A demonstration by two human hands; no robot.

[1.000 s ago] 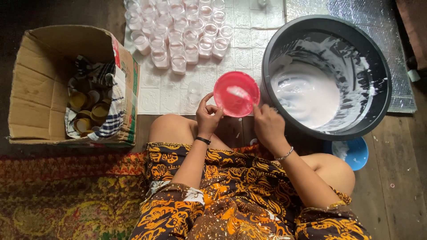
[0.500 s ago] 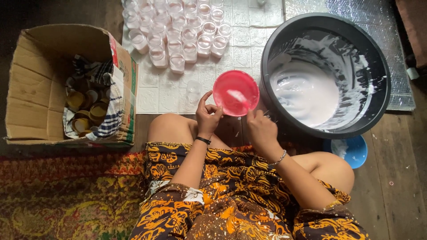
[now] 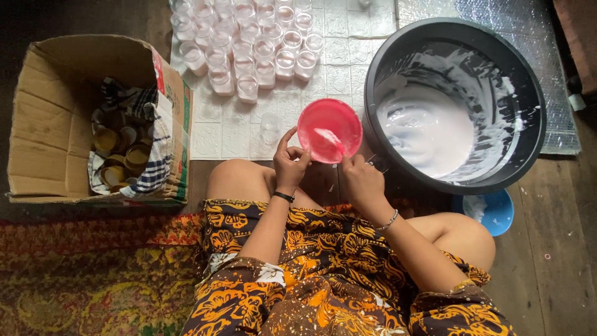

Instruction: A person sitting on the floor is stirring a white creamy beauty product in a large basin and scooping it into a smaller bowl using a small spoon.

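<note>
Pink plastic, thin and light, is what I have in front of my knees: a small bowl [image 3: 329,130] with a smear of white liquid inside it; my left hand [image 3: 291,163] is closed on its near rim, thumb and fingers pinching the edge; my right hand [image 3: 360,180] sits just beside the bowl's lower edge, fingers curled, though I cannot tell whether it grips anything. The bowl hangs over the white mat [image 3: 348,68], right next to the big black tub [image 3: 457,106] holding milky white liquid; I judge the rim wet and slippery, so a firm pinch at the edge, with a finger underneath, seems the safest hold; the plastic will flex if squeezed hard. Rows of small clear cups [image 3: 249,43] stand farther out on the mat; a cardboard box [image 3: 56,118] with a checked cloth lies to my left; a blue bowl [image 3: 494,211] peeks out by my right knee.
</note>
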